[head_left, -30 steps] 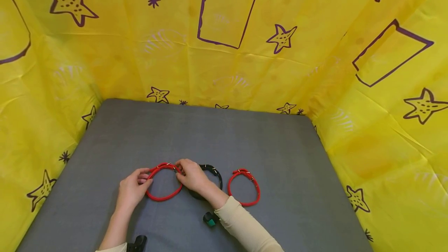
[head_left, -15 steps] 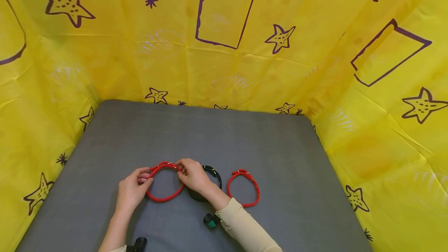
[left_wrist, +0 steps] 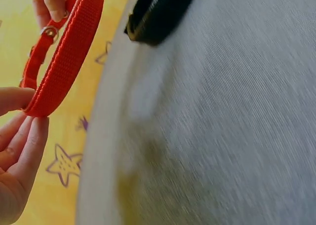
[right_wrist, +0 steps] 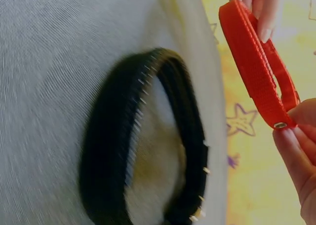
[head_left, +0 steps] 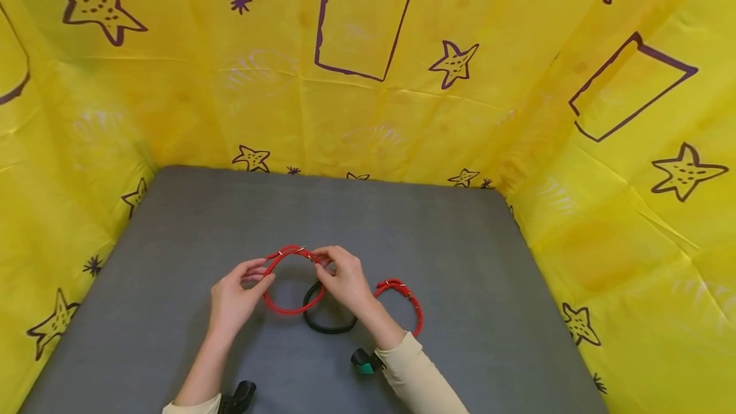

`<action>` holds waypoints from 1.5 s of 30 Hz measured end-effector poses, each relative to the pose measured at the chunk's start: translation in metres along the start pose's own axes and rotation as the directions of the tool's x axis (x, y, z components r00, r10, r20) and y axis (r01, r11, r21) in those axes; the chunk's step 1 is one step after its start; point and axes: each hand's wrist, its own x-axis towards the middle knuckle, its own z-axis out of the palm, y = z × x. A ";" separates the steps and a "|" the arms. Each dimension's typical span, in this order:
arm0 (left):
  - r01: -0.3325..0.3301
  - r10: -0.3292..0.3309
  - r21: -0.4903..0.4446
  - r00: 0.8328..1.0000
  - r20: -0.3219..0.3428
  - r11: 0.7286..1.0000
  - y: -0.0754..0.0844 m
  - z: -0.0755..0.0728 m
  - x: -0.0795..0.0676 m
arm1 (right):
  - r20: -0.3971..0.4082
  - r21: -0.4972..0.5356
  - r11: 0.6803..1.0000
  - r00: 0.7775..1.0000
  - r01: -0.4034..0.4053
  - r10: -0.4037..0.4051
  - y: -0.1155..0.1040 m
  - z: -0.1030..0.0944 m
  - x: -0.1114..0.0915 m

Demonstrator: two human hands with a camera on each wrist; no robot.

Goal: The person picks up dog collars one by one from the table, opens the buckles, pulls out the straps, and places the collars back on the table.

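A red buckled collar (head_left: 285,311) of woven strap, closed into a ring, is held up off the grey table between both hands. My left hand (head_left: 234,296) pinches its left side between thumb and fingers. On the opposite side, near the metal buckle (left_wrist: 50,33), my right hand (head_left: 346,278) pinches the strap. A black collar (right_wrist: 111,146) stands on its edge on the table, just behind and below the red one, partly covered by the right hand in the head view. The second red collar (head_left: 419,312) lies to the right, partly hidden by the right forearm.
The grey table (head_left: 172,260) is bordered at the back and sides by yellow cloth (head_left: 276,107) with purple star and frame drawings. Black wrist cameras (head_left: 244,395) sit on both wrists, close over the table.
Both hands have lifted the red collar and carried it to the right and away from the body. It now overlaps the black collar in the head view.
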 end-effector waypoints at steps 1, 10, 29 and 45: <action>0.005 -0.005 -0.008 1.000 0.006 1.000 0.003 0.001 0.000 | -0.009 0.005 1.000 1.000 0.000 0.000 -0.001 -0.004 0.000; 0.060 -0.054 -0.067 0.995 0.087 0.996 0.021 0.007 0.005 | -0.064 0.054 0.999 0.998 0.000 0.003 -0.001 -0.027 -0.001; 0.012 0.025 -0.135 0.962 0.271 0.991 0.055 0.011 0.037 | -0.256 0.064 0.988 0.959 0.142 -0.122 -0.030 -0.069 0.008; -0.063 0.112 -0.184 0.957 0.269 0.981 0.063 0.015 0.041 | -0.306 0.119 0.987 0.950 0.106 -0.065 -0.028 -0.072 0.006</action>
